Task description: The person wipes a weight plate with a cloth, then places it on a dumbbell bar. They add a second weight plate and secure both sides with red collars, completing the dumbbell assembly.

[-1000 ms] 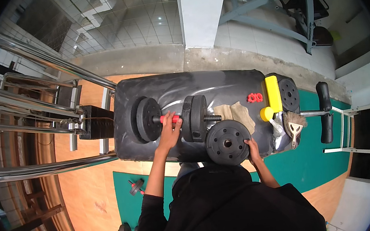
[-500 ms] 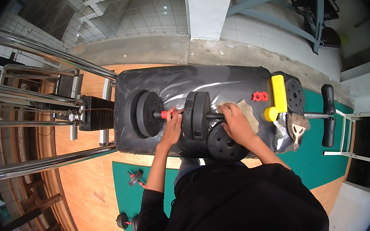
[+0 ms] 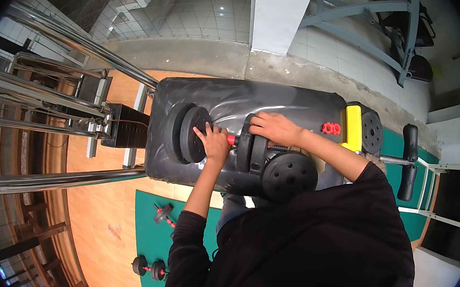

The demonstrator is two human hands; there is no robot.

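Note:
A large dumbbell lies across the black padded bench, its red-sleeved bar (image 3: 232,140) joining two sets of black plates. My left hand (image 3: 215,144) is open, fingers spread against the inner face of the left plates (image 3: 196,134). My right hand (image 3: 277,128) curls its fingers over the top rim of the right weight plates (image 3: 251,151). The threaded bar end (image 3: 279,148) sticks out past them, below my right hand. One loose round plate (image 3: 289,177) rests at the bench's near edge, close to my body. The cloth beyond it is mostly hidden by my right arm.
Red star-shaped collars (image 3: 330,128), a yellow block (image 3: 354,129) and another black plate (image 3: 371,131) are on the right end of the bench (image 3: 293,103). Chrome machine rails (image 3: 65,178) stand left. Small dumbbells (image 3: 157,270) lie on the green mat (image 3: 146,230).
My right hand has moved left from the threaded bar end onto the right plates' top rim. My left hand has left the red bar and spread onto the left plates. The view has tilted.

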